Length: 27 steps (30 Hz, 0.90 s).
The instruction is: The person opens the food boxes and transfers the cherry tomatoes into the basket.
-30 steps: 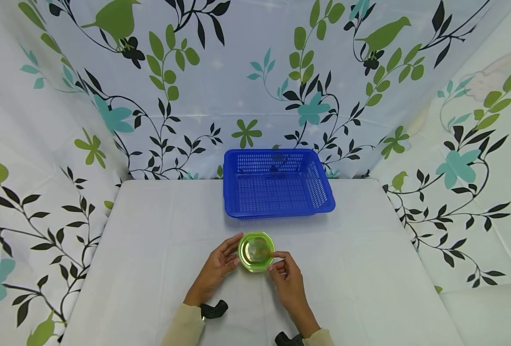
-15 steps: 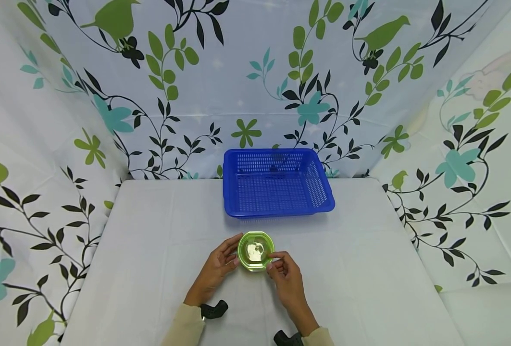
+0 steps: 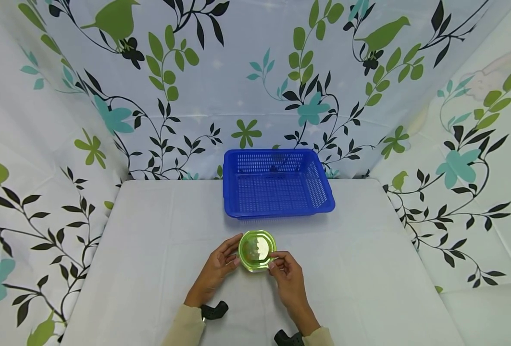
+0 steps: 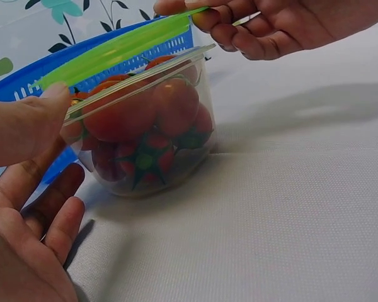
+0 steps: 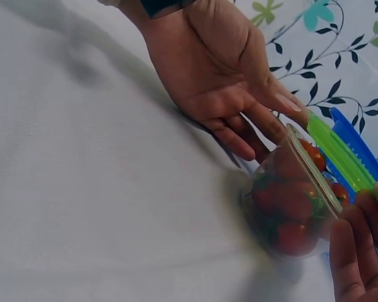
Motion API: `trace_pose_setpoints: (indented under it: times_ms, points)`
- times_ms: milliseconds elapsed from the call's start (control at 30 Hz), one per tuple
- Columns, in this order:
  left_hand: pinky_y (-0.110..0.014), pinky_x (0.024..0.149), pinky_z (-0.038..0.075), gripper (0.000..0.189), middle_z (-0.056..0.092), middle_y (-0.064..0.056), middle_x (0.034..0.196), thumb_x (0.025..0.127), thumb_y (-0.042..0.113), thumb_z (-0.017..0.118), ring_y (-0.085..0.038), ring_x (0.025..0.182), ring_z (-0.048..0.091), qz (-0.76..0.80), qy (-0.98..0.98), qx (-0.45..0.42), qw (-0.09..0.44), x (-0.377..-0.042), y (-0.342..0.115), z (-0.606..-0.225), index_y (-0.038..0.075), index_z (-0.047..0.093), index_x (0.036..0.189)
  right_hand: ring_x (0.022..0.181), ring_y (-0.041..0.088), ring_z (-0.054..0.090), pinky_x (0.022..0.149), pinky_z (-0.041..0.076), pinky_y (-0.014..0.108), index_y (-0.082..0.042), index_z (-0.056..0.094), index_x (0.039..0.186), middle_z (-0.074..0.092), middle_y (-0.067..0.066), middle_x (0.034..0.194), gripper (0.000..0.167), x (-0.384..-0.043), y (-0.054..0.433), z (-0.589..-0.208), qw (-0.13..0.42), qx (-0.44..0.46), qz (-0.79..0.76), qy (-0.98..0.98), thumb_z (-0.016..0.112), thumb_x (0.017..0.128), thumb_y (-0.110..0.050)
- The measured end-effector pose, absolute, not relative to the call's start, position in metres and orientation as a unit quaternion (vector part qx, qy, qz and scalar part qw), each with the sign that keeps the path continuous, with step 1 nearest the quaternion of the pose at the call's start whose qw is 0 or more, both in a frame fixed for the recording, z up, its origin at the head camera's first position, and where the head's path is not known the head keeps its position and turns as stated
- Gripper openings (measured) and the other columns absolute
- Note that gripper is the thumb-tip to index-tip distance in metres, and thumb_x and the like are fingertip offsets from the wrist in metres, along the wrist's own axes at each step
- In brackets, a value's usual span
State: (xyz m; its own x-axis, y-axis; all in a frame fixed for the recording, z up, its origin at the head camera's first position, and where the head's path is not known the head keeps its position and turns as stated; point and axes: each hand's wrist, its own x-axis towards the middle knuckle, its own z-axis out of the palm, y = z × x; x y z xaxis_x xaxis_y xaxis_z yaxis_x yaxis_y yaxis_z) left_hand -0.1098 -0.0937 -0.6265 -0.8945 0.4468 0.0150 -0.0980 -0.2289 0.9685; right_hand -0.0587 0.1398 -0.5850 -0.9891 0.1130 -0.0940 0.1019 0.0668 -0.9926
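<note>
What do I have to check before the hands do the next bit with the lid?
1. Tomatoes in the tub: ok.
2. Tub upright on the table: ok.
3. Right hand pinching the lid: ok, by its edge.
4. Lid down on the tub: not ok, tomatoes show in the gap.
5. Left hand holding the tub firmly: cannot tell.
6. Basket out of the way: ok, it stands apart, behind the tub.
</note>
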Motion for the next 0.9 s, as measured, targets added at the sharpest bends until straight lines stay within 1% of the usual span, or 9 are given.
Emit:
trace_pose_setpoints:
  times_ms: [133, 267, 400, 467, 600, 733, 900]
  points:
    - [-0.021, 0.111, 0.048, 0.067, 0.042, -0.011, 0.169, 0.105, 0.005, 0.065, -0.016, 0.144, 0.052, 0.765, 0.605, 0.133, 0.178, -0.110, -0.093, -0.625, 0.017, 0.038, 0.165, 0.086, 0.013, 0.065, 0.082, 0.061, 0.030, -0.010, 0.071, 0.120, 0.068, 0.015, 0.098, 0.027, -0.059, 0.143, -0.581, 0.010, -0.076, 0.682, -0.727, 0.066, 0.099, 0.006]
    - [-0.020, 0.112, 0.045, 0.067, 0.040, -0.007, 0.171, 0.104, 0.006, 0.067, -0.012, 0.143, 0.050, 0.756, 0.618, 0.121, 0.178, -0.109, -0.092, -0.624, 0.019, 0.040, 0.164, 0.088, 0.014, 0.065, 0.084, 0.061, 0.030, -0.008, 0.070, 0.122, 0.067, 0.018, 0.099, 0.028, -0.059, 0.147, -0.579, 0.016, -0.069, 0.686, -0.724, 0.064, 0.100, 0.007]
    - [-0.019, 0.113, 0.042, 0.066, 0.037, -0.004, 0.173, 0.104, 0.006, 0.066, -0.008, 0.147, 0.045, 0.751, 0.625, 0.122, 0.176, -0.109, -0.091, -0.623, 0.019, 0.041, 0.164, 0.089, 0.015, 0.065, 0.084, 0.061, 0.032, -0.009, 0.069, 0.125, 0.066, 0.021, 0.101, 0.030, -0.059, 0.153, -0.579, 0.020, -0.058, 0.685, -0.726, 0.064, 0.100, 0.007]
    - [-0.019, 0.114, 0.041, 0.065, 0.037, -0.005, 0.173, 0.105, 0.006, 0.066, -0.008, 0.149, 0.043, 0.750, 0.626, 0.125, 0.173, -0.108, -0.091, -0.623, 0.018, 0.042, 0.163, 0.089, 0.016, 0.065, 0.084, 0.061, 0.032, -0.010, 0.069, 0.126, 0.066, 0.021, 0.101, 0.030, -0.058, 0.157, -0.579, 0.021, -0.056, 0.681, -0.730, 0.064, 0.100, 0.006]
    - [-0.017, 0.115, 0.039, 0.063, 0.039, -0.005, 0.172, 0.105, 0.006, 0.065, -0.008, 0.152, 0.041, 0.748, 0.629, 0.127, 0.168, -0.108, -0.089, -0.623, 0.018, 0.043, 0.163, 0.091, 0.022, 0.066, 0.085, 0.061, 0.033, -0.010, 0.068, 0.127, 0.065, 0.020, 0.102, 0.029, -0.057, 0.163, -0.578, 0.028, -0.054, 0.679, -0.732, 0.064, 0.101, 0.004]
    - [-0.017, 0.115, 0.038, 0.062, 0.039, -0.006, 0.172, 0.106, 0.006, 0.064, -0.009, 0.154, 0.039, 0.744, 0.634, 0.131, 0.165, -0.108, -0.089, -0.625, 0.017, 0.043, 0.163, 0.095, 0.032, 0.066, 0.086, 0.061, 0.033, -0.009, 0.068, 0.128, 0.065, 0.019, 0.102, 0.028, -0.056, 0.171, -0.577, 0.035, -0.058, 0.679, -0.731, 0.063, 0.103, 0.003]
    - [-0.016, 0.116, 0.037, 0.062, 0.039, -0.005, 0.172, 0.106, 0.007, 0.064, -0.009, 0.155, 0.037, 0.741, 0.638, 0.124, 0.171, -0.109, -0.089, -0.627, 0.018, 0.043, 0.163, 0.097, 0.037, 0.066, 0.085, 0.060, 0.030, -0.008, 0.067, 0.129, 0.065, 0.017, 0.102, 0.028, -0.055, 0.180, -0.577, 0.050, -0.067, 0.665, -0.742, 0.063, 0.104, 0.002]
